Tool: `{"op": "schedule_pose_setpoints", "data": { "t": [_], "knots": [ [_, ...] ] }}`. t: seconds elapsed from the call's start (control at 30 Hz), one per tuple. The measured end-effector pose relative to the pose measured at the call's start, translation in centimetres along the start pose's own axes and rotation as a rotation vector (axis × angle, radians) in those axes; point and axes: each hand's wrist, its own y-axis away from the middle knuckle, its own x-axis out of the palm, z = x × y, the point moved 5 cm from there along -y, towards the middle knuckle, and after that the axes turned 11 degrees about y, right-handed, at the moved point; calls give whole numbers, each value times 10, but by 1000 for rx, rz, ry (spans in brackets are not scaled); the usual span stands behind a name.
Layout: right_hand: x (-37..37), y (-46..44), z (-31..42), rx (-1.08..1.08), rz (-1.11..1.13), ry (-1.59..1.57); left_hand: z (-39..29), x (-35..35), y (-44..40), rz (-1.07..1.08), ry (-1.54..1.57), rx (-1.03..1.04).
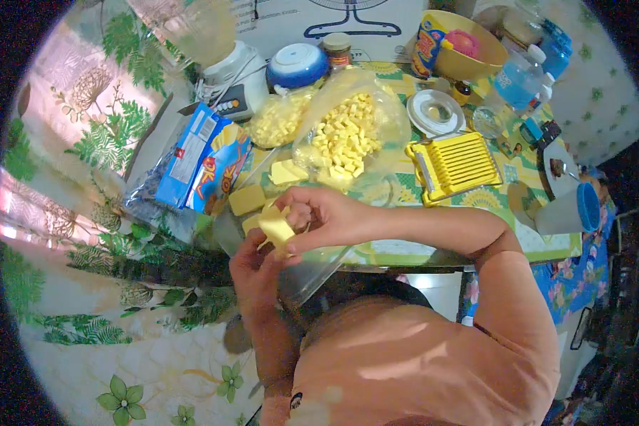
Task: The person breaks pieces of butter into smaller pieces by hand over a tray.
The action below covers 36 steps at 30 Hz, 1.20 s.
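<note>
One pale yellow block [275, 226] is pinched between the left hand [254, 264] and right hand [321, 219] over the counter's [539, 248] near edge; yellow cubes [346, 135] lie farther off in a plastic bag [389, 124].

Close head view, down over tabletop [539, 246]

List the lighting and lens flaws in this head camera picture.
Head view: a curved black border frames the scene, its dark corners speckled with grain; head view: strong light washes out parts of the curtain at left; head view: pale light streaks cross the shirt; head view: the held yellow block shows little surface detail.
</note>
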Motion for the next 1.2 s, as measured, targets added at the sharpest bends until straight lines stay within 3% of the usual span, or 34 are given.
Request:
{"op": "schedule_pose_setpoints", "data": {
  "t": [0.27, 0.47, 1.2],
  "knots": [
    [-2, -2, 4, -73, -14, -49, -2, 5, -1, 31, 14, -20],
    [-2, -1, 0, 140, 60, -130, -6, 1, 1, 40, 3, -72],
    [1, -1, 11, 164, 44, -140, -2, -5, 2, 139, 116, -82]
  ]
}}
